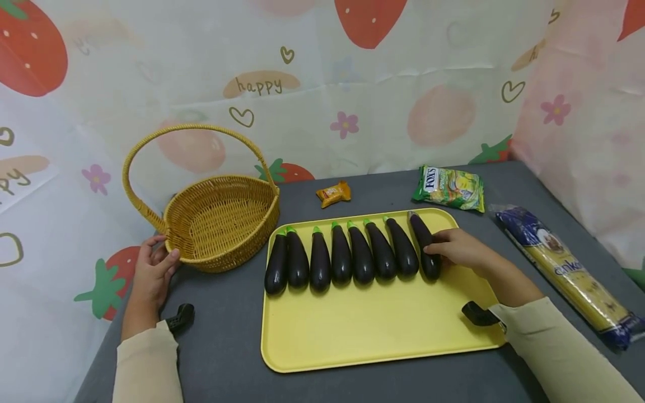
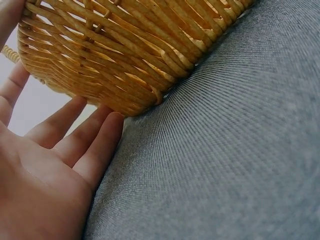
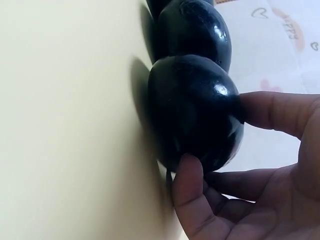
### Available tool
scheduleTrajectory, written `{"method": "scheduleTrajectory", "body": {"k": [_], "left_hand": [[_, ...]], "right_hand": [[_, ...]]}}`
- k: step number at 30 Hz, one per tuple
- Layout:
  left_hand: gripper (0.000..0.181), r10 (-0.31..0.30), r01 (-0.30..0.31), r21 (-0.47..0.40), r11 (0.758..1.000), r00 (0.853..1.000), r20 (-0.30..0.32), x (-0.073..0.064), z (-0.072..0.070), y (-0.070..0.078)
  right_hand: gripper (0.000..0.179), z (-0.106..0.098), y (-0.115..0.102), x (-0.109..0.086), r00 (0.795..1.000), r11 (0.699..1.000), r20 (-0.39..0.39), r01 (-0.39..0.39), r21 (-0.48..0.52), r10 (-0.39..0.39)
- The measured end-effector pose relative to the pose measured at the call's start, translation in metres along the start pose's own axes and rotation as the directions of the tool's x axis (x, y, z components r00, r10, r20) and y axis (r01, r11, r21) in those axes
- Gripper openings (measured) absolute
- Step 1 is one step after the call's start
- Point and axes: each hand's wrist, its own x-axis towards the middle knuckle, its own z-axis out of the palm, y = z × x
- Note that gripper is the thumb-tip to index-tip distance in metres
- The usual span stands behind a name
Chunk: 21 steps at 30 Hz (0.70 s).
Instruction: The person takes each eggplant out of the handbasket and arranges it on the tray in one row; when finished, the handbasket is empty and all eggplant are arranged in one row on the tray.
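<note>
A row of several dark eggplants with mostly green stem ends lies on a yellow tray (image 1: 353, 341). At the row's right end my right hand (image 1: 461, 249) grips the last eggplant (image 1: 422, 240), thumb on one side and fingers on the other. In the right wrist view, that eggplant's glossy round end (image 3: 192, 110) sits low over the tray, beside its neighbour (image 3: 195, 30). My left hand (image 1: 153, 268) rests against the left side of a wicker basket (image 1: 229, 260) with a tall handle. In the left wrist view, its fairly straight fingers (image 2: 100, 145) touch the weave near the base.
Behind the tray lies a small orange-wrapped snack (image 1: 333, 194). A green Fox's candy bag (image 1: 450, 188) is at the back right, and a long blue-and-yellow pasta packet (image 1: 564, 268) lies right of the tray. A printed curtain (image 1: 322, 129) stands behind the grey table (image 1: 221, 336).
</note>
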Motion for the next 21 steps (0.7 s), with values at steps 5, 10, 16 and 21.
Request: {"method": "scheduleTrajectory", "body": {"k": [5,10,16,21], "left_hand": [[0.035,0.014,-0.014,-0.006,1.000,1.000,-0.010,-0.004,-0.005,0.004],[0.028,0.123,-0.127,-0.017,0.992,0.981,-0.152,-0.007,0.005,0.042],[0.029,0.306,-0.278,0.207,0.938,0.944,-0.124,-0.003,0.040,0.091],[0.035,0.206,-0.222,0.651,0.726,0.973,0.102,0.002,0.062,0.098]], "right_hand": [[0.042,0.004,0.004,-0.003,1.000,1.000,0.008,-0.023,-0.010,0.023],[0.049,0.001,0.002,-0.008,1.000,1.000,0.004,-0.008,0.013,0.008],[0.035,-0.010,-0.004,-0.005,1.000,0.994,-0.028,-0.002,0.109,0.005],[0.053,-0.017,-0.003,0.000,0.997,0.997,-0.079,0.010,0.075,-0.004]]}}
